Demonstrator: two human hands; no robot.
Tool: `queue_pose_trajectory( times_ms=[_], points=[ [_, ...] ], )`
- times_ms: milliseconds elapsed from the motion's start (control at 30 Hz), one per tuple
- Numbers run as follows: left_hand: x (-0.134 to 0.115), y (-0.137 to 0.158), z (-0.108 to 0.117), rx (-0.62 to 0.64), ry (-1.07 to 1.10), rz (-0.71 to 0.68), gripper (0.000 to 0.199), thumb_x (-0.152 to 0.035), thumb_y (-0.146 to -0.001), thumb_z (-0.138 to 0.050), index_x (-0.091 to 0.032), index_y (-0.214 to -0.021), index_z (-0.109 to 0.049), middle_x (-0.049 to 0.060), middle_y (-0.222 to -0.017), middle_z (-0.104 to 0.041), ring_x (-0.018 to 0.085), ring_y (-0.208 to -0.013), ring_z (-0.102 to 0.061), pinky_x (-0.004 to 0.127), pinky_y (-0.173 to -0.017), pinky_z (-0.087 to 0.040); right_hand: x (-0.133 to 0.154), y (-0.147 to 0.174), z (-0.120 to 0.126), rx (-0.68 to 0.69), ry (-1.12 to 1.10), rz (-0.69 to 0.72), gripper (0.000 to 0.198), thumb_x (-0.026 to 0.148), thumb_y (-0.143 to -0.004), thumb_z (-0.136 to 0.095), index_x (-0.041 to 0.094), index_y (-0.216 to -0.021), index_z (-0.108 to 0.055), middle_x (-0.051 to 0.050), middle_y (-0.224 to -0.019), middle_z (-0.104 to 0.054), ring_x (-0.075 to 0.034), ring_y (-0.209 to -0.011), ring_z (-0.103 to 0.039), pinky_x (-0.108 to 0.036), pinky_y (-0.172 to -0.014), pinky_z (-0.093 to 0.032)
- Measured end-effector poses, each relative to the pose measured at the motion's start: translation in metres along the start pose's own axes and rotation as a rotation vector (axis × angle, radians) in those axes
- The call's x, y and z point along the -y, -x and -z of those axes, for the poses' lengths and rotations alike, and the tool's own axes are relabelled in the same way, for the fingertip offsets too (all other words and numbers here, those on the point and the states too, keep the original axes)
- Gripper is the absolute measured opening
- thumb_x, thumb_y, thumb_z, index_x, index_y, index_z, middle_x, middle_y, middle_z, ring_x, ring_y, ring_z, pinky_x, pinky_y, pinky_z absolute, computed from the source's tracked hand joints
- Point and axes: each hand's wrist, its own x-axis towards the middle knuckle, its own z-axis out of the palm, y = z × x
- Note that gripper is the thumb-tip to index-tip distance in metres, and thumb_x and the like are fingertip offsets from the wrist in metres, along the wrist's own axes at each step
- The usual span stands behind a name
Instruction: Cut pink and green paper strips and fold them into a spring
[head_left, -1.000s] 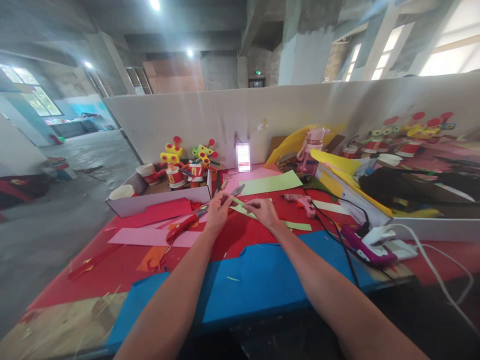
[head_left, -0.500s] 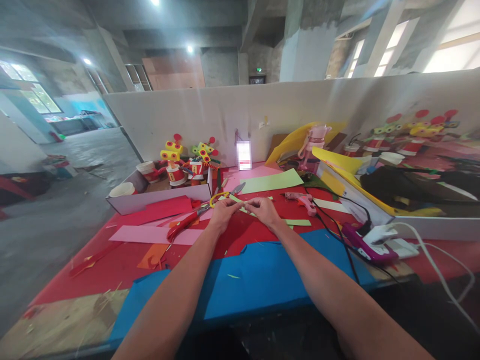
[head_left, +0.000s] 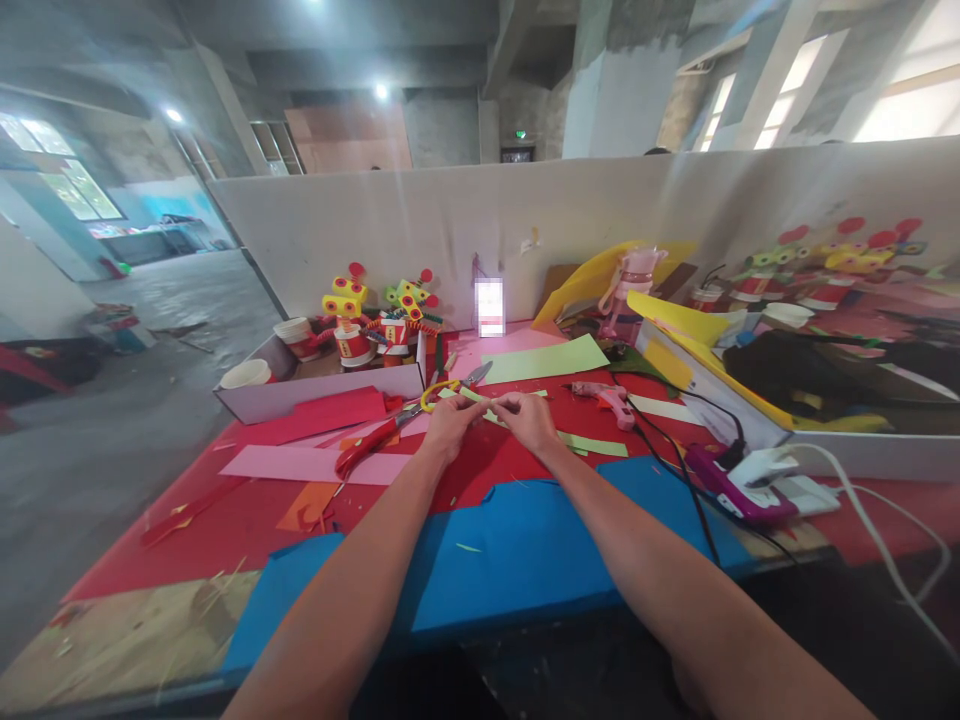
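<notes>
My left hand [head_left: 454, 422] and my right hand [head_left: 529, 418] meet above the red sheet. Both are closed in a pinch, fingertips almost touching, on a narrow light green paper strip [head_left: 492, 416], partly hidden by the fingers. Just beyond my left hand lie yellow-handled scissors [head_left: 442, 392], their blades pointing right. Red-handled scissors [head_left: 367, 448] rest to its left, over pink paper. Right of my right hand are more light green paper strips [head_left: 596, 445] and a pink hot glue gun [head_left: 609, 398]. A wide light green paper sheet [head_left: 547, 360] lies behind the hands.
A shallow box [head_left: 330, 390] at left holds paper-cup robot figures [head_left: 352, 340] and cups. Another box [head_left: 847, 445] stands at right, near a purple power strip [head_left: 739, 490] with trailing cords. A pink bottle [head_left: 628, 285] stands before the white partition [head_left: 375, 220]. Blue paper [head_left: 525, 560] covers the front edge.
The hands stay pinched together in nearly the same place, with only slight finger movement. The whole view has shifted slightly; the objects on the table lie as before.
</notes>
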Motion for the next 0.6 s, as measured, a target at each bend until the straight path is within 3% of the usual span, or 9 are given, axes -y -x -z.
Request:
queue_pose_trajectory(
  times_ms=[233, 467, 600],
  points=[
    [0.001, -0.004, 0.001, -0.022, 0.083, -0.043, 0.034, -0.04, -0.056, -0.083, -0.015, -0.053, -0.06, -0.002, -0.051, -0.05, 0.007, -0.05, -0.043, 0.022, -0.046, -0.034, 0.0, 0.0, 0.001, 0.037, -0.031, -0.012, 0.018, 0.034, -0.082, -0.063, 0.02, -0.08, -0.075, -0.004, -0.075, -0.075, -0.02, -0.069, -0.069, -0.027, -0.061, -0.05],
    [-0.009, -0.006, 0.01, -0.036, 0.168, -0.043, 0.03, -0.038, -0.058, -0.082, -0.014, -0.071, -0.069, -0.001, -0.058, -0.054, 0.007, -0.05, -0.046, 0.022, -0.049, -0.039, -0.001, -0.001, 0.003, 0.063, -0.029, -0.02, 0.02, 0.035, -0.082, -0.063, 0.018, -0.078, -0.074, -0.004, -0.069, -0.073, -0.018, -0.063, -0.066, -0.027, -0.06, -0.048],
    [-0.013, -0.003, 0.011, 0.015, 0.129, -0.055, 0.032, -0.04, -0.06, -0.082, -0.015, -0.073, -0.066, -0.002, -0.058, -0.057, 0.007, -0.049, -0.048, 0.022, -0.049, -0.038, 0.0, -0.001, 0.004, 0.035, -0.056, -0.012, 0.02, 0.035, -0.083, -0.061, 0.019, -0.081, -0.073, -0.004, -0.071, -0.073, -0.018, -0.065, -0.066, -0.027, -0.06, -0.049]
  ],
)
